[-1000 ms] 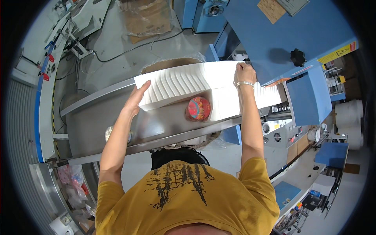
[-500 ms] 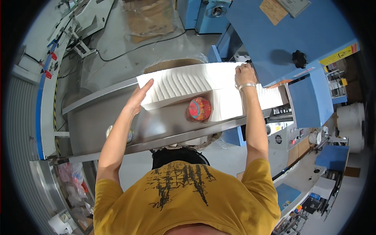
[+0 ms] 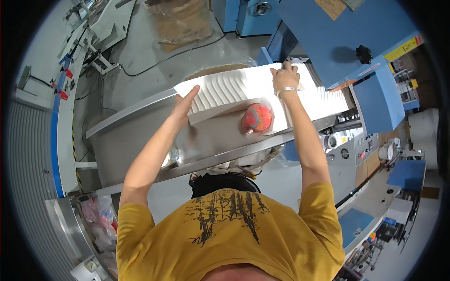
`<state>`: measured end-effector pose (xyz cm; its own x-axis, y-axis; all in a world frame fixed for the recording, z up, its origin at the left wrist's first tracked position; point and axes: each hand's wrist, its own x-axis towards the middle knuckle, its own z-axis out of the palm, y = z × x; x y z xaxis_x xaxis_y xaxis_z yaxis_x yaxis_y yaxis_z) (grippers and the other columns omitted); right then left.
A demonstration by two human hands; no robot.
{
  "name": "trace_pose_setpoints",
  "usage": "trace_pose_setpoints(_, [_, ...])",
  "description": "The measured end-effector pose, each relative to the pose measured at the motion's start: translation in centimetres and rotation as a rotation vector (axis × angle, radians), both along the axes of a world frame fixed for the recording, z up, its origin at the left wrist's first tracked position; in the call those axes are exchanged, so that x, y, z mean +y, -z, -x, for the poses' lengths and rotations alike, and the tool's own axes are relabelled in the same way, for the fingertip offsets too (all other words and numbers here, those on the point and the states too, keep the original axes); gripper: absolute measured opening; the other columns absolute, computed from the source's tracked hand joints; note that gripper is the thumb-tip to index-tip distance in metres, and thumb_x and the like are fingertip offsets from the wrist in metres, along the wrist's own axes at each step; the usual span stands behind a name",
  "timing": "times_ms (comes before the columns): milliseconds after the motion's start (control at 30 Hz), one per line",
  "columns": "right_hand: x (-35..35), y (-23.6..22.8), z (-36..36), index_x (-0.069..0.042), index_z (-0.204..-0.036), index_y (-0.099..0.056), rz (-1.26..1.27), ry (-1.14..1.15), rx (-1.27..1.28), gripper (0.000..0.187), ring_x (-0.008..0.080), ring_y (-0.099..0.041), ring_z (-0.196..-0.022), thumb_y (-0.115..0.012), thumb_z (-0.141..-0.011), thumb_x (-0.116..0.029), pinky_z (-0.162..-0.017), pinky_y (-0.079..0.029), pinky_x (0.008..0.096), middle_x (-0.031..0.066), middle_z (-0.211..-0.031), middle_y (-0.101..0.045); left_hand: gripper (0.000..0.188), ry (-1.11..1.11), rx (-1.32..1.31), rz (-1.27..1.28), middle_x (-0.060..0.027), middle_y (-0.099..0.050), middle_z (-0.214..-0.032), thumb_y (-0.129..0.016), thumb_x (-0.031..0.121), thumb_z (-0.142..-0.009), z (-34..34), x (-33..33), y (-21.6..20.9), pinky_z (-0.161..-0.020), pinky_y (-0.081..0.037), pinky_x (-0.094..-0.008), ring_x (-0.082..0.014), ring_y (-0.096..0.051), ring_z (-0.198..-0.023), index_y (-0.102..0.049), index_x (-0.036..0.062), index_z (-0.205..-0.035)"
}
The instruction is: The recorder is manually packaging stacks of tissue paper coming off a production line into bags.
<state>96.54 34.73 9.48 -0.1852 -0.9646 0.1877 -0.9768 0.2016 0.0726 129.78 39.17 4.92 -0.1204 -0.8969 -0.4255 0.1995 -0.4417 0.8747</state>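
A long white stack of folded paper sheets lies on edge along a stainless steel tray. My left hand is flat, fingers together, pressed against the left end of the stack. At the far side of the stack, near the blue machine, my right hand rests on top with fingers curled over the edge; it wears a silver bracelet. A red and orange round object in clear plastic sits on the tray between my arms.
A blue machine housing with a black knob stands at the right. A cardboard box lies on the floor beyond. A curved blue-edged conveyor runs along the left. Bags of goods sit at lower left.
Both hands have slid a little to the right along the paper stack, toward the blue machine. The view has shifted slightly; the round object stays in place.
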Motion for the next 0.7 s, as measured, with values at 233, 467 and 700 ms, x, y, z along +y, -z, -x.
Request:
trace_pose_setpoints(233, [0.3, -0.2, -8.7, -0.010, -0.100, -0.072, -0.116, 0.090, -0.112, 0.043, 0.0252, -0.055, -0.111, -0.047, -0.094, -0.045, -0.092, -0.038, 0.0455, 0.0078, -0.117, -0.060, 0.074, -0.019, 0.058, 0.005, -0.0144, -0.051, -0.128, -0.073, 0.038, -0.080, -8.1, 1.3, -0.2, -0.095, -0.045, -0.0377, -0.0244, -0.052, -0.117, -0.039, -0.0005, -0.134])
trace_pose_setpoints(467, [3.5, -0.1, -20.5, -0.009, -0.099, -0.071, -0.069, 0.027, -0.164, 0.046, 0.0275, -0.060, -0.107, -0.045, -0.093, -0.048, -0.089, -0.040, 0.0453, 0.0105, -0.109, -0.066, 0.069, -0.013, 0.078, -0.086, -0.0104, -0.051, -0.132, -0.066, 0.038, -0.086, -20.2, 5.0, -1.6, -0.098, -0.042, -0.0371, -0.0238, -0.052, -0.118, -0.039, 0.0023, -0.138])
trace_pose_setpoints(700, [9.1, -2.5, -18.0, 0.000, -0.120, -0.058, -0.376, -0.157, -0.815, 0.083, 0.0375, -0.055, -0.115, -0.064, -0.072, -0.067, -0.102, -0.038, 0.0413, 0.0214, -0.120, -0.061, 0.073, 0.168, -0.006, -0.072, -0.0108, -0.050, -0.135, -0.069, 0.040, -0.084, -25.8, 6.3, -2.9, -0.101, -0.039, -0.0390, -0.0241, -0.050, -0.121, -0.039, 0.0032, -0.139])
